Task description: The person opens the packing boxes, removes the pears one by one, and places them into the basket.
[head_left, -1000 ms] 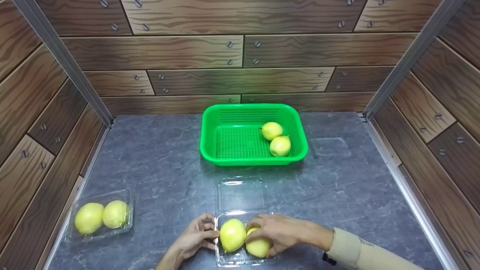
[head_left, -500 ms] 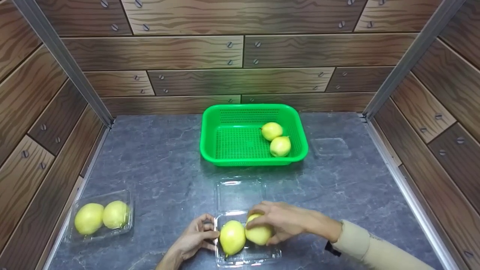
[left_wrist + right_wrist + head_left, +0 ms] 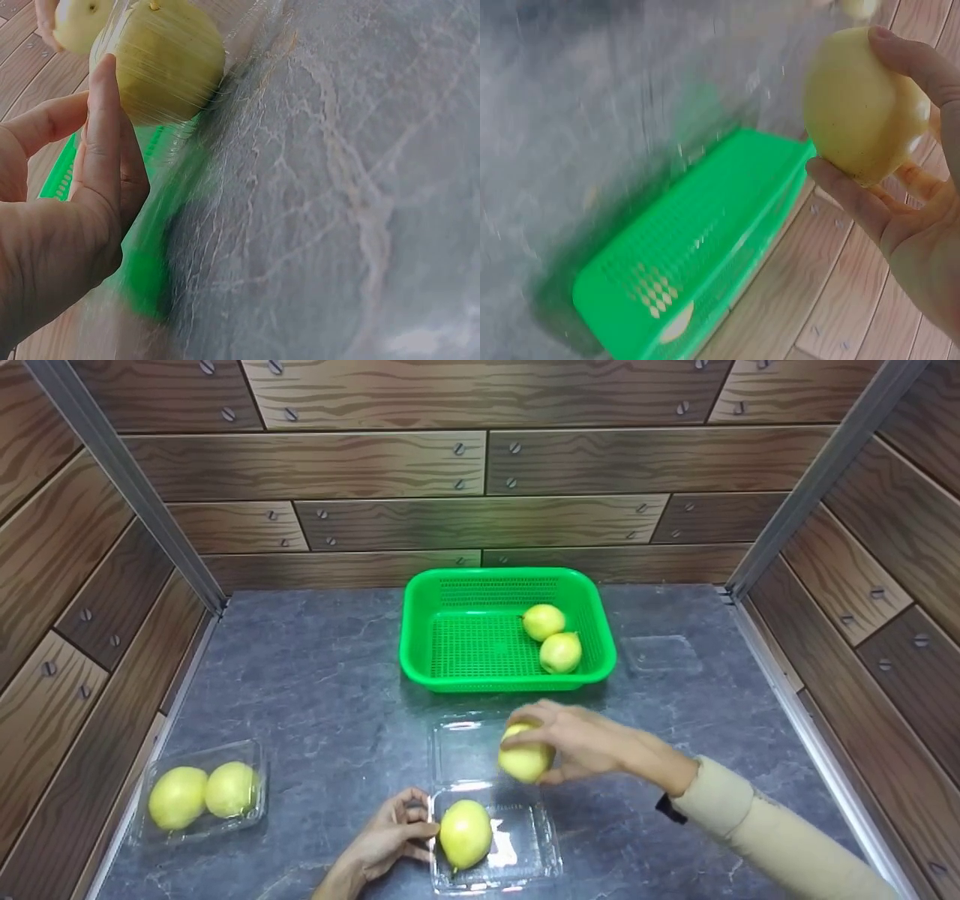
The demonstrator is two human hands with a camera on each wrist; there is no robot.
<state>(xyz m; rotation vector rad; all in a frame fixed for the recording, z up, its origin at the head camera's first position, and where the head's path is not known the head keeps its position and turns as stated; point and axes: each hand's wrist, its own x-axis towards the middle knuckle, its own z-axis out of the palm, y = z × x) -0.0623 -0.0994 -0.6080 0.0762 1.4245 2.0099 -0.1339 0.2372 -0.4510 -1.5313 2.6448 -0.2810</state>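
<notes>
One pear (image 3: pixel 523 765) moved farther off, gripped in your right hand (image 3: pixel 581 741); your left hand (image 3: pixel 390 834) touches box (image 3: pixel 529 849), likely steadying it, pinch unclear.

- The right arm wears a long beige sleeve (image 3: pixel 802 832), smooth and loosely rounded, at the near right of the scene.
- It ends in a broad beige cuff (image 3: pixel 716 795) behind the right hand (image 3: pixel 581 741), set off by a line that may be seam or fold.
- A small black block (image 3: pixel 670 809) shows at the cuff's near edge, its details too small to tell.
- The left hand (image 3: pixel 390 832) and its wrist are bare.
</notes>
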